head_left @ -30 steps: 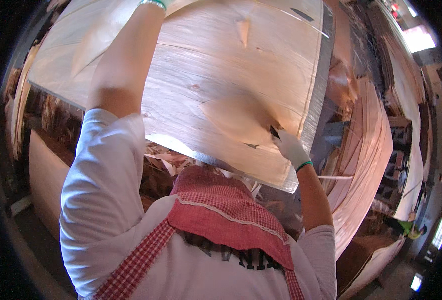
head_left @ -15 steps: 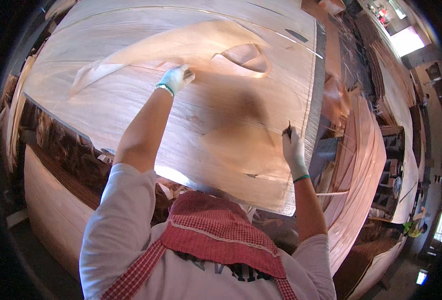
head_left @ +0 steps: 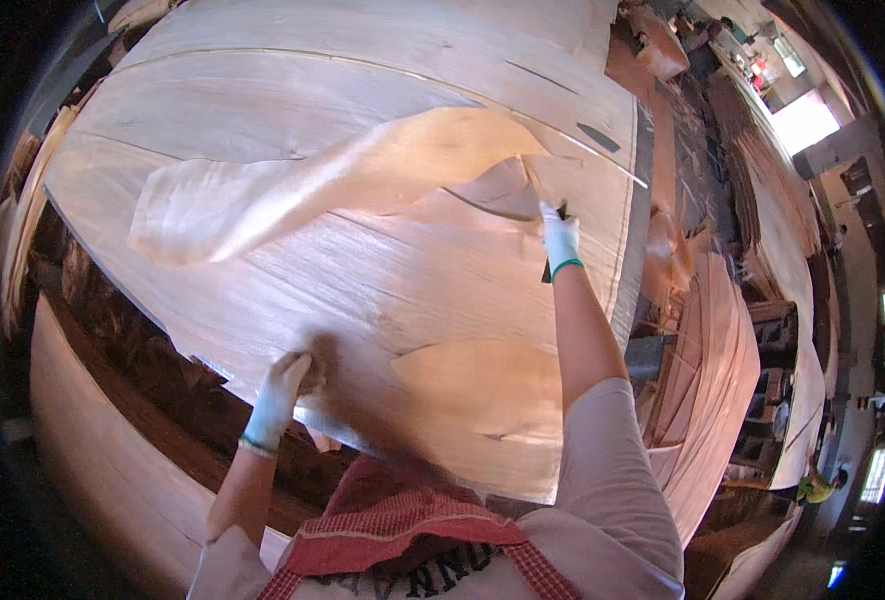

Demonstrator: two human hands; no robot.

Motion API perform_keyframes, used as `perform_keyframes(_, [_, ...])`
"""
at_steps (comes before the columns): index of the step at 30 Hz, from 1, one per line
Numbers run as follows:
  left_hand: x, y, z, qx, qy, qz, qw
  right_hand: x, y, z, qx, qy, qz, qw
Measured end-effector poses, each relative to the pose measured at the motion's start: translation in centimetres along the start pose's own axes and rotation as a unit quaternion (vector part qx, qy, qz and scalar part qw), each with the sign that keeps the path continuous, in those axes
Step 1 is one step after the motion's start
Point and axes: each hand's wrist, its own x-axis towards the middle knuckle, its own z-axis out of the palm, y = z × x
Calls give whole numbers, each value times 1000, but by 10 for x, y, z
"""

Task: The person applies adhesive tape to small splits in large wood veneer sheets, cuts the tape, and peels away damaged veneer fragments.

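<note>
A broad, pale wood veneer sheet lies spread before me. On it rests a loose, curled veneer strip, twisted and folded over at its right end. My right hand, in a white glove with a green cuff, is closed at that folded end. It grips a slim dark tool whose kind I cannot make out; part of it juts out below the palm. My left hand, gloved alike, hovers at the sheet's near edge with fingers loosely bent and nothing visible in them. A tan veneer patch lies between the hands.
Stacked veneer sheets droop at the right. A large pale panel stands at lower left beside dark scraps. A thin light strip crosses the far part of the sheet. Far right, a person in yellow is at a distance.
My left hand has come away from the curled strip, back toward the near edge. My right hand has moved up and away to the strip's folded end. The strip's left part has shifted nearer.
</note>
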Motion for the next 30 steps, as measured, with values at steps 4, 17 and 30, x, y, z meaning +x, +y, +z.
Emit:
perform_keyframes(4, [-16, -10, -2, -10, 12, -55, 998, 0, -16, 12, -53, -40, -53, 996])
perform_keyframes(17, [63, 144, 216, 158, -214, 309, 913, -237, -72, -81, 427, -102, -177, 881])
perform_keyframes(30, [61, 125, 222, 193, -262, 311, 893, -239, -129, -156, 442, -248, -37, 861])
